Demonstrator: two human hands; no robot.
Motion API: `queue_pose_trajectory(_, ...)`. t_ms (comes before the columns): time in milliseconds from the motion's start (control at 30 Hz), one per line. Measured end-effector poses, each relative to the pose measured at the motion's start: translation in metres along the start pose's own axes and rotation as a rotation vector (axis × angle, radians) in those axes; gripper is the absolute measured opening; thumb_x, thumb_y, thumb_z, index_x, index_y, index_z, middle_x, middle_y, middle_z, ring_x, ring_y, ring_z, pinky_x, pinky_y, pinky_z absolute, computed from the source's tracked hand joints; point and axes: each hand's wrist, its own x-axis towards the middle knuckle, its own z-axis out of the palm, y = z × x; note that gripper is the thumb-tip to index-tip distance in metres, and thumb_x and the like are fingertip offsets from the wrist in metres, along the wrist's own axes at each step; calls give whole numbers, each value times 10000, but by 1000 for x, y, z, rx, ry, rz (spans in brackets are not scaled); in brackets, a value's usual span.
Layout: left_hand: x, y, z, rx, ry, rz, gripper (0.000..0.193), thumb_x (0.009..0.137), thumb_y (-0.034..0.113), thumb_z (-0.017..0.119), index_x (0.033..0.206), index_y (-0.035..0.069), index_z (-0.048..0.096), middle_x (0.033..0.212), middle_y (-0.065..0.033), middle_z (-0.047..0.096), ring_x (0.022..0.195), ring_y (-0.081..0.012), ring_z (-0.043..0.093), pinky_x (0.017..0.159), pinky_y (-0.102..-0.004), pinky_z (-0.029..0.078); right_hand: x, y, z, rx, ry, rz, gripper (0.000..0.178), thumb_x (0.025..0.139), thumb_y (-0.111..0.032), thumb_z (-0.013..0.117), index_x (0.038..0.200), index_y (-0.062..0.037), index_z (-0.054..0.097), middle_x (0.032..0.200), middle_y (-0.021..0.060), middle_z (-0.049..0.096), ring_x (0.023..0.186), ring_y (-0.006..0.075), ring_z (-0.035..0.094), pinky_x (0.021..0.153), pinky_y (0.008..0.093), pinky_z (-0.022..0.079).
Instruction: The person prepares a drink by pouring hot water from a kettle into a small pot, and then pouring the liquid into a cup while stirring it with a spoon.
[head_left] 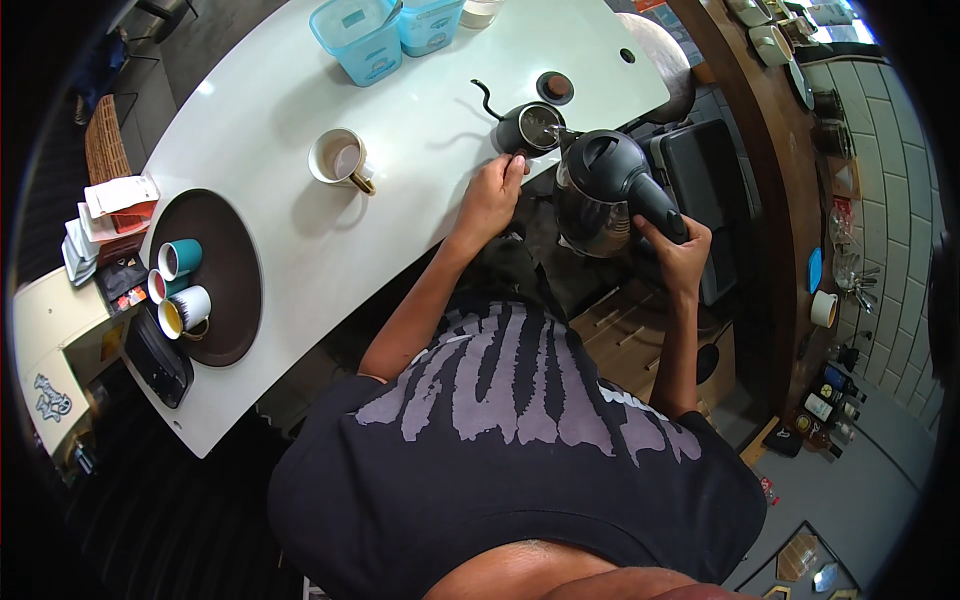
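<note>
My right hand is closed round the handle of a black electric kettle with a clear body. The kettle is tilted to the left, and clear water runs from its spout into a small black gooseneck kettle. That smaller kettle stands at the table's near edge with its top uncovered and its thin spout pointing away to the left. My left hand grips its handle, fingers partly hiding it. Just beyond lies a round black lid with a brown knob. A white mug with a gold handle stands to the left.
Light-blue plastic tubs stand at the table's far side. On the left, a round dark tray carries several cups beside stacked packets. A wooden shelf with crockery runs along the right; a dark bin-like box stands below it.
</note>
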Motion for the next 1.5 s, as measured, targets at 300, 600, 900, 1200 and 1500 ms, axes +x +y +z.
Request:
queue_pose_trajectory(300, -5, 2, -3, -1, 4, -19, 479, 1124, 426, 478, 1003, 4, 668, 633, -31, 523, 584, -118, 506, 587, -331, 425, 2, 0, 0, -25, -14, -24, 247, 822, -167, 913, 872, 41, 789, 691, -71, 655, 633, 14, 552, 583, 211, 409)
queue_pose_trajectory(600, -8, 10, -5, 17, 4, -45, 476, 1119, 367, 492, 984, -43, 691, 710, -179, 641, 671, -321, 652, 680, -444, 497, 0, -1, -1, -38, -21, -24, 262, 818, -181, 913, 876, 43, 790, 678, -61, 659, 624, 16, 556, 579, 213, 412)
queue_pose_trajectory(900, -9, 0, -3, -19, 9, -18, 482, 1125, 407, 481, 994, -14, 673, 664, -91, 581, 608, -196, 571, 608, -373, 453, -3, -8, 0, -22, -25, -19, 251, 819, -171, 909, 867, 44, 789, 677, -59, 663, 624, 20, 563, 573, 215, 415)
queue_pose_trajectory(1200, -12, -14, 1, -105, -12, -7, 486, 1138, 458, 466, 986, 25, 629, 609, 40, 443, 504, -56, 406, 481, -278, 330, -6, -6, 0, -29, -18, -37, 259, 819, -181, 911, 871, 42, 791, 673, -62, 658, 614, 19, 561, 571, 212, 411)
queue_pose_trajectory(1500, -15, -17, -3, -129, -21, -15, 479, 1140, 452, 462, 969, 31, 615, 606, 46, 428, 495, -57, 392, 473, -276, 332, -8, -3, 3, -58, -33, -38, 261, 813, -181, 915, 859, 41, 787, 668, -67, 644, 621, 13, 550, 571, 206, 403)
